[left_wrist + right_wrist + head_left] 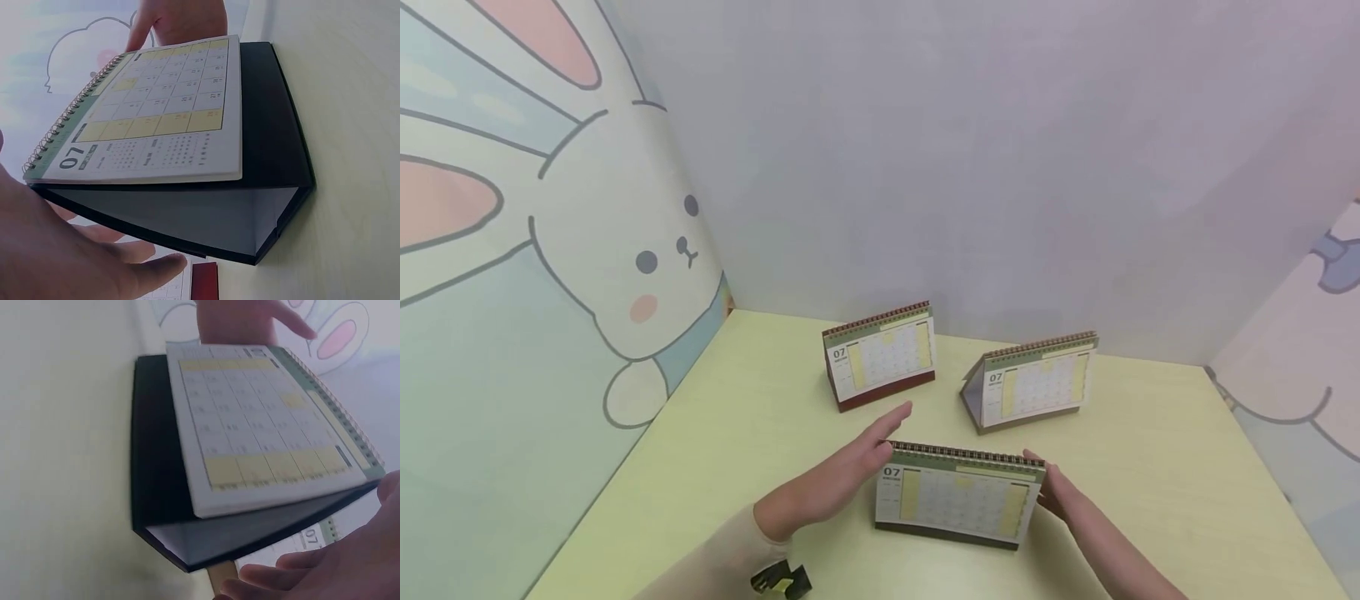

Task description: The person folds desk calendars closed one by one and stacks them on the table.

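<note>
A desk calendar [958, 500] with a black stand and a spiral binding along its top stands upright at the front, its "07" page facing me. At its left end is my left hand [831, 487], fingers extended past the upper corner and thumb beside the binding. My right hand [1063, 493] is at the opposite end, close to the upper right corner. In the left wrist view, the left fingers [140, 275] spread loosely behind the stand. Loosely extended right fingers [275, 575] show behind the stand in the right wrist view. The stand's ends show it hollow.
Behind, to the left, stands a similar calendar [887, 354] with a dark red base. Another calendar [1037, 383] with a brown base is at the back right. The pale yellow table [745, 400] meets a plain back wall [962, 167] and side walls with rabbit drawings.
</note>
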`<action>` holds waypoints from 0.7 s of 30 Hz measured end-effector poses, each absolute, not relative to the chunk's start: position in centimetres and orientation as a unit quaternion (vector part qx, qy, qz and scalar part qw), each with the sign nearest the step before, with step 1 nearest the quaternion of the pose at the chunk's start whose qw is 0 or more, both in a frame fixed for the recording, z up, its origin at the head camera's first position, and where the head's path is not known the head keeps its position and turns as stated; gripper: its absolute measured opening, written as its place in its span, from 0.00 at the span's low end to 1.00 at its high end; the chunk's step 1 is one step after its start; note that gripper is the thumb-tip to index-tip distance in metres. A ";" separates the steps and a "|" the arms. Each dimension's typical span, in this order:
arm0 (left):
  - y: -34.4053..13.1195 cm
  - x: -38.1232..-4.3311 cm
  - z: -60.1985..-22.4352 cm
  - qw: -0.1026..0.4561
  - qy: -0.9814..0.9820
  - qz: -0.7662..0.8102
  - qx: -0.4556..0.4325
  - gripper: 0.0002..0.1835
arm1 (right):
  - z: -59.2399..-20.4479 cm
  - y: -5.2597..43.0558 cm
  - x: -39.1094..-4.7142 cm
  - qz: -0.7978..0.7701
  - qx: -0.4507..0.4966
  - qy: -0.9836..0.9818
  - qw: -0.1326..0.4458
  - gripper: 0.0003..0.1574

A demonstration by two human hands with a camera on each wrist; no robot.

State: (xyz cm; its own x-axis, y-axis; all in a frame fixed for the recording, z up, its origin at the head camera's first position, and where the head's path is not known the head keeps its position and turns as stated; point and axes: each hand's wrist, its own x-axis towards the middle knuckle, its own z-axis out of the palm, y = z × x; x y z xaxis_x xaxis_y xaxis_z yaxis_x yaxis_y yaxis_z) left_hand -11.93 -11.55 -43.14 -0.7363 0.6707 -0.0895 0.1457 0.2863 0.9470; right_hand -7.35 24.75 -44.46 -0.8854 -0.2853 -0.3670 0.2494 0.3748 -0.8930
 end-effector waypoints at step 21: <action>-11.4 -11.6 -43.2 0.258 0.758 0.537 0.266 0.31 | -44.5 24.2 -4.7 -0.641 0.061 0.706 0.293 0.56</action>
